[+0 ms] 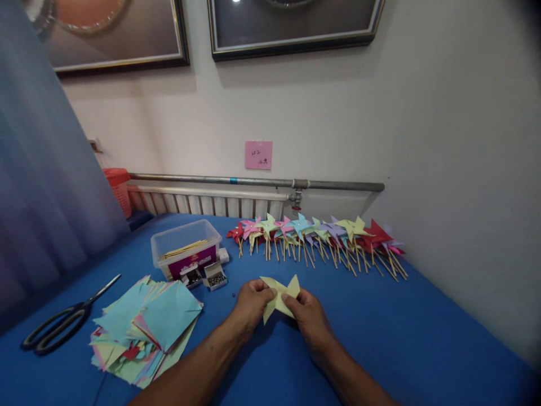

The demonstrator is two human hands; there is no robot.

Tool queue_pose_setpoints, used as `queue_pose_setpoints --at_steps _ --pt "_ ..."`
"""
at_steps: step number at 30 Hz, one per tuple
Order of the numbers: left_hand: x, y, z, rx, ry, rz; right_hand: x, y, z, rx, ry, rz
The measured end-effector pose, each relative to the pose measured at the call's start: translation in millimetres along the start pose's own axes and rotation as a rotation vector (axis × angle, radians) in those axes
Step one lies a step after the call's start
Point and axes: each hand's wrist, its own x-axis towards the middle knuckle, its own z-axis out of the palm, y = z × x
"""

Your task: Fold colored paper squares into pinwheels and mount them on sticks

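A pale yellow paper pinwheel (279,300), its corners folded in toward the middle, is held just above the blue table. My left hand (253,303) pinches its left side, the thumb lying on top. On the opposite side, my right hand (307,316) grips the paper with its thumb near the centre. The fingers under the paper are hidden. No stick shows on this pinwheel. Left of my hands stand two small open boxes, one with silvery pins (216,279) and one with dark contents (191,277).
Finished pinwheels on sticks (313,234) lie in a long row by the wall. A clear plastic tub (186,234) holds thin sticks. Cut coloured paper (147,321) is piled at left, beside black-handled scissors (63,324). A pipe (211,179) and radiator run behind.
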Motion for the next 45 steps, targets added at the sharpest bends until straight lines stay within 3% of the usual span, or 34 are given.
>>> queue_pose_setpoints --at_steps 9,17,29,34,41,45 --pt "1 -2 -0.7 0.058 -0.016 -0.01 1 3 0 0.087 0.051 0.011" --pt "3 -6 1.6 0.229 0.04 0.054 4 9 -4 -0.055 0.037 -0.007" --pt "0 0 3.4 0.089 -0.018 0.015 0 4 -1 -0.032 0.0 0.025" --pt "-1 -1 3.7 0.086 -0.014 0.01 -3 -1 3 -0.041 0.049 0.031" --pt "-1 1 -1.0 -0.012 -0.076 0.025 -12 -21 4 0.297 -0.001 0.185" --pt "0 5 -2.9 -0.064 -0.041 0.044 -14 -28 2 0.4 0.046 0.233"
